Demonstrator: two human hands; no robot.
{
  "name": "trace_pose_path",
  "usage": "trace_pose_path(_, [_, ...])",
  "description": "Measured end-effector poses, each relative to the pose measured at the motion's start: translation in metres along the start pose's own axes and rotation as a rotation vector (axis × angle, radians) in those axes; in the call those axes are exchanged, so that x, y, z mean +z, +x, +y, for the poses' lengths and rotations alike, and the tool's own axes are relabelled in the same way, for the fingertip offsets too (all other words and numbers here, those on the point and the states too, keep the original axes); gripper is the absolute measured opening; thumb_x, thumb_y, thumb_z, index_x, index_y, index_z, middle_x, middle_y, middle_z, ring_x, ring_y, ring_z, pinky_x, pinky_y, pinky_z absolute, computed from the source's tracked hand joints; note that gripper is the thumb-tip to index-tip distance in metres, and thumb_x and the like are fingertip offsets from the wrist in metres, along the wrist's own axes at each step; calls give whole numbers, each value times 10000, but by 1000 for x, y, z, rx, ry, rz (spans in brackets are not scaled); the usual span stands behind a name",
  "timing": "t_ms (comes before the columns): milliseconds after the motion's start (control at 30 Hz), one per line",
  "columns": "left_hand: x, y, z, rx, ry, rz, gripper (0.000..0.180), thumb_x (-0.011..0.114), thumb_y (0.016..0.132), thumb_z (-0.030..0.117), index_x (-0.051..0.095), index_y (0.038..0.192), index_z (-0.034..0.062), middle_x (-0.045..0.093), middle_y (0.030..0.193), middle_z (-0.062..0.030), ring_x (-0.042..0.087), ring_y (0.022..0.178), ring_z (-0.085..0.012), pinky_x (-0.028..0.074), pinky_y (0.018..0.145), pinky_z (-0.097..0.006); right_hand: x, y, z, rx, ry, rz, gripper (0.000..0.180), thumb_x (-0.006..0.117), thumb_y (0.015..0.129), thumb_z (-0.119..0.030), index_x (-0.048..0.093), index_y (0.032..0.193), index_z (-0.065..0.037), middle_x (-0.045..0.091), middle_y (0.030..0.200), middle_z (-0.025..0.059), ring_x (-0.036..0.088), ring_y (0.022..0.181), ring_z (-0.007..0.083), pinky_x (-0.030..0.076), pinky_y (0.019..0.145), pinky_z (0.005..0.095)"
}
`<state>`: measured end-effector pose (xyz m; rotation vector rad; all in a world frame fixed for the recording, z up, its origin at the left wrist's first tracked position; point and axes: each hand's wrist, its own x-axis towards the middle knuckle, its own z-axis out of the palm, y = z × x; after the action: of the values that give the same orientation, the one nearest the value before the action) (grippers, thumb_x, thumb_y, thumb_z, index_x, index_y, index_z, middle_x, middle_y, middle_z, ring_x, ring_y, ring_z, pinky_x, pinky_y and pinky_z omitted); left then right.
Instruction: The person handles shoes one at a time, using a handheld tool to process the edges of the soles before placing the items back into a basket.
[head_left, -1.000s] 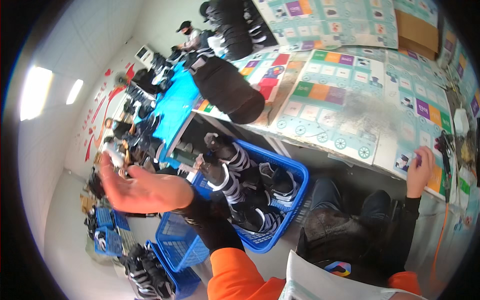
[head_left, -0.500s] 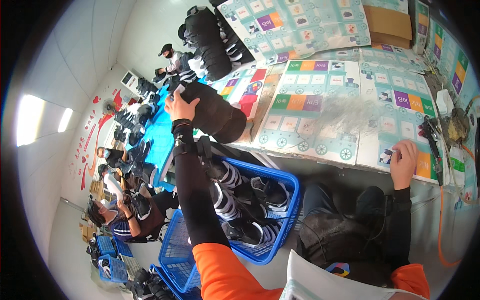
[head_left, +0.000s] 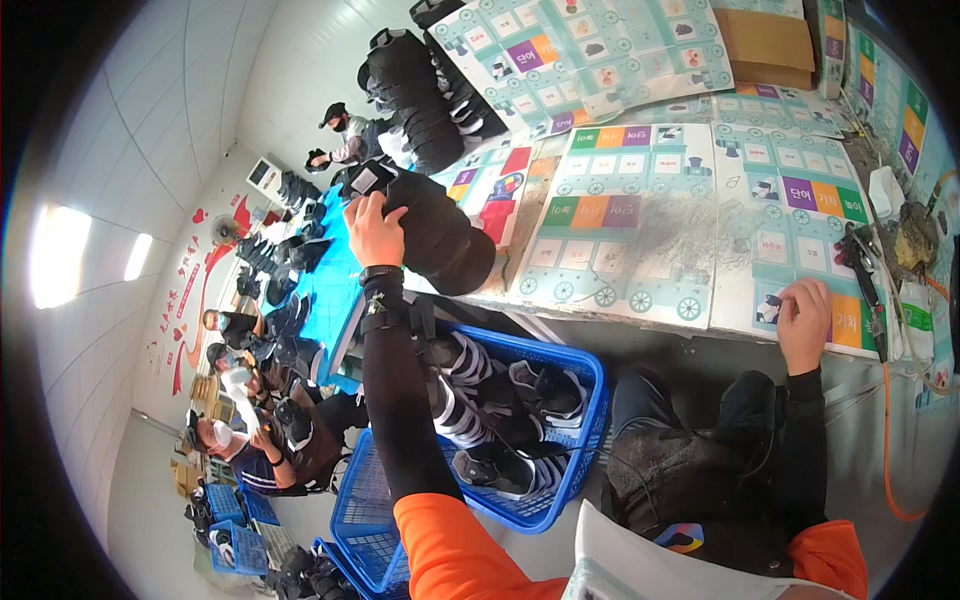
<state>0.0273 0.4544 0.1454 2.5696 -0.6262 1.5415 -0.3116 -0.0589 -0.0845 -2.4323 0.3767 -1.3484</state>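
Observation:
My left hand (head_left: 376,230) reaches forward to the near-left end of the table, its fingers closed on the end of a stack of nested black fabric pieces (head_left: 440,235). A small white label shows on the piece just beyond my fingers. The stack lies on its side along the table edge; what each piece is, I cannot tell. My right hand (head_left: 803,325) rests at the table's front edge on a printed sheet (head_left: 770,255), fingers curled in and nothing visible in them.
Below my left arm stands a blue basket (head_left: 598,420) of black-and-white shoes (head_left: 550,390). A second blue basket (head_left: 365,500) is beside it. A black-handled tool (head_left: 862,270) and an orange cord (head_left: 884,440) lie right. Co-workers (head_left: 250,455) sit at the blue table (head_left: 335,280).
My left hand has shifted slightly down and to the right at the end of the stack, and the white label shows more fully. My right hand stays at the table edge.

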Motion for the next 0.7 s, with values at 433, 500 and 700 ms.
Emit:
trace_pose_path(433, [3, 4, -25, -55, -89, -60, 385, 904, 742, 208, 656, 985, 42, 711, 1069, -139, 593, 1138, -383, 492, 975, -458, -6, 3, 1, -32, -5, 7, 119, 626, 787, 73, 618, 853, -26, 657, 964, 133, 619, 1034, 355, 482, 914, 449])
trace_pose_path(500, [3, 9, -27, -65, -75, -120, 426, 915, 735, 255, 662, 1001, 39, 707, 1053, -152, 598, 1122, -388, 495, 967, -456, -9, 16, -24, -27, -39, 48, 184, 617, 783, 86, 636, 926, -27, 649, 1034, 141, 616, 1045, 360, 483, 935, 436])
trace_pose_path(700, [-9, 6, -74, -55, -78, -230, 501, 864, 799, 395, 707, 1081, 12, 713, 1074, -204, 647, 1068, -406, 523, 934, -481, 63, 38, -179, -137, 664, -224, 242, 603, 820, 65, 648, 1038, -28, 652, 1104, 141, 624, 1079, 347, 497, 945, 398])
